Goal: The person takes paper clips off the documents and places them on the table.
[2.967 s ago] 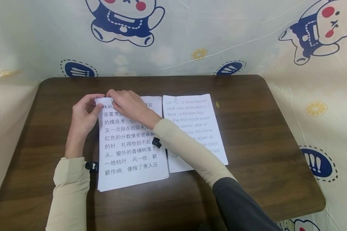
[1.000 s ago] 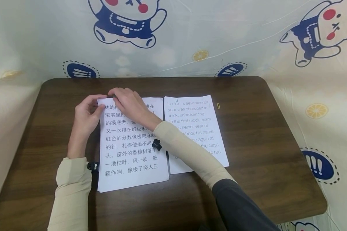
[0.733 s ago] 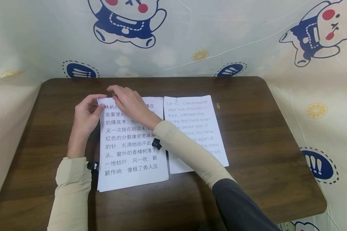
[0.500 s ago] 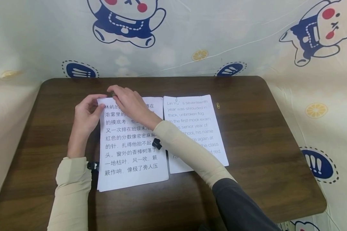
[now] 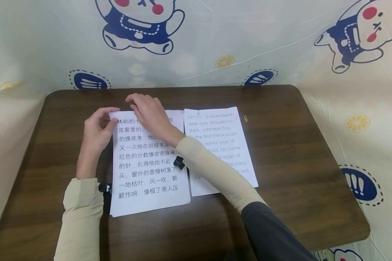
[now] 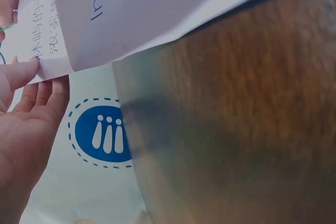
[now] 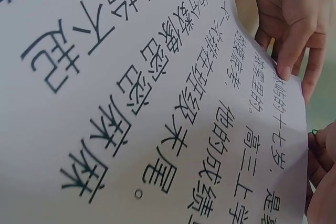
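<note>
My left hand [image 5: 99, 127] pinches the top left corner of a sheaf of white paper [image 5: 147, 181] printed with Chinese text, thumb on the face and fingers behind. In the left wrist view, English print shows on a paper surface [image 6: 131, 19] beside the Chinese lines. Over the top edge, right of that corner, is my right hand [image 5: 153, 116], its fingers bent. It pinches a small green paper clip [image 7: 315, 131], of which only a loop shows past the fingertips in the right wrist view. The clip's other end is hidden by the fingers.
Right of the sheaf lies a second set of sheets [image 5: 222, 148] in English, with a clip [image 5: 198, 112] on its top edge. A yellow paper clip [image 5: 246, 119] rests on the brown table [image 5: 297, 174] beside it. A printed curtain [image 5: 199, 40] hangs behind.
My right hand has shifted a little to the right along the top edge and uncovered more of the first lines. The left hand keeps its pinch on the corner.
</note>
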### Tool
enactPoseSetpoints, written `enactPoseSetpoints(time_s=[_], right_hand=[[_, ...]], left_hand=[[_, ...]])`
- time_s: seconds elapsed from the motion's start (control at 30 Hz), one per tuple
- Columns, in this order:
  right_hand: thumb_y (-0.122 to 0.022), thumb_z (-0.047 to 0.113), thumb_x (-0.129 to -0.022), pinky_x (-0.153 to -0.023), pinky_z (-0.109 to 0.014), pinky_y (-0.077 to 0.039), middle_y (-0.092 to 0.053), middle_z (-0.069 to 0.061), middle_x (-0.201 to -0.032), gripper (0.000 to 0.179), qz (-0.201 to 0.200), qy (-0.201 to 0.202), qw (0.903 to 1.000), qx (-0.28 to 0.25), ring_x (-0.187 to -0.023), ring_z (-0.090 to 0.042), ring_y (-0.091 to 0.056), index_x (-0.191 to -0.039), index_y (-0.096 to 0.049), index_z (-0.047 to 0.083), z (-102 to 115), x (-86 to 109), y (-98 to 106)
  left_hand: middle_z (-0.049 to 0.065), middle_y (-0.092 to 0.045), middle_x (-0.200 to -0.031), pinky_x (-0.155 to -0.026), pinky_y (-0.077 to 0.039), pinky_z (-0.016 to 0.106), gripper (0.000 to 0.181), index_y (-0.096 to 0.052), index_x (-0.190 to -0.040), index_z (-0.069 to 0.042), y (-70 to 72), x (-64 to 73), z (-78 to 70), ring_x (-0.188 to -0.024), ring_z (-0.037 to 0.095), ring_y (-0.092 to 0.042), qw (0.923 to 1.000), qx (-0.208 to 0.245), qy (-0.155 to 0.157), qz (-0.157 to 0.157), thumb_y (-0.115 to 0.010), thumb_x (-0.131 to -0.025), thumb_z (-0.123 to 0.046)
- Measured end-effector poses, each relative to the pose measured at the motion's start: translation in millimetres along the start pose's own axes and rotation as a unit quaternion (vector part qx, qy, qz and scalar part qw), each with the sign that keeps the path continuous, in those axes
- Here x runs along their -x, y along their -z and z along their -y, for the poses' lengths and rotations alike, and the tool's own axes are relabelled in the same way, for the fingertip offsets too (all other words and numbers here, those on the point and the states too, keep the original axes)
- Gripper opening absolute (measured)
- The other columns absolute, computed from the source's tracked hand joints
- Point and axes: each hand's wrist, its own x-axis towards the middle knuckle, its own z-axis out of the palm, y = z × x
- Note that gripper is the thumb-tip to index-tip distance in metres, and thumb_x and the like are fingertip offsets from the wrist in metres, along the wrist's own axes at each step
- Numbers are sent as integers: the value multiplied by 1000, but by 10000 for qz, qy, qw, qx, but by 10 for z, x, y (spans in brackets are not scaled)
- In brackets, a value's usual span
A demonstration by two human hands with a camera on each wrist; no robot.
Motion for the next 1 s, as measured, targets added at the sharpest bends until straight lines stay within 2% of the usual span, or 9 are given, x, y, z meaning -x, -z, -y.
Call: enactPoseSetpoints(time_s=[0.23, 0.43, 0.67, 0.77, 1.0], right_hand=[[-48, 26, -107, -101, -21, -39, -66, 9, -134, 31, -377, 42, 9992, -126, -121, -6, -59, -136, -57, 22, -159, 93, 102], [-54, 23, -104, -95, -20, -40, -70, 8, -126, 30, -734, -79, 9961, -489, -112, -6, -60, -133, -62, 22, -325, 183, 226], [-59, 19, -102, -89, -20, -40, -72, 4, -116, 29, -958, -129, 9918, -842, -96, -8, -58, -130, -66, 20, -505, 253, 341], [-60, 17, -101, -86, -18, -43, -73, 2, -113, 27, -1086, -147, 9895, -944, -92, -9, -58, -127, -67, 18, -593, 284, 372], [-62, 16, -100, -82, -18, -47, -73, 0, -111, 27, -1226, -269, 9852, -1165, -89, -8, -60, -126, -68, 16, -794, 418, 457]], left_hand=[[9, -62, -132, -87, -45, 10, 35, -61, -136, -18, -14, -22, -19, -101, 3, -55, 9998, -84, 195, -58, -58, -101, -18], [9, -62, -133, -91, -46, 12, 36, -61, -136, -18, -25, -36, -44, -102, 4, -54, 9994, -145, 291, -82, -58, -101, -17], [6, -61, -137, -104, -50, 25, 37, -60, -137, -20, -37, -59, -41, -107, 5, -55, 9988, -250, 408, -34, -58, -101, -21], [5, -61, -138, -106, -50, 28, 37, -60, -138, -20, -43, -61, -41, -108, 7, -56, 9985, -313, 443, -16, -58, -101, -22], [4, -58, -144, -111, -48, 36, 40, -55, -142, -22, -31, -80, -49, -118, 17, -57, 9965, -566, 586, 191, -55, -102, -26]])
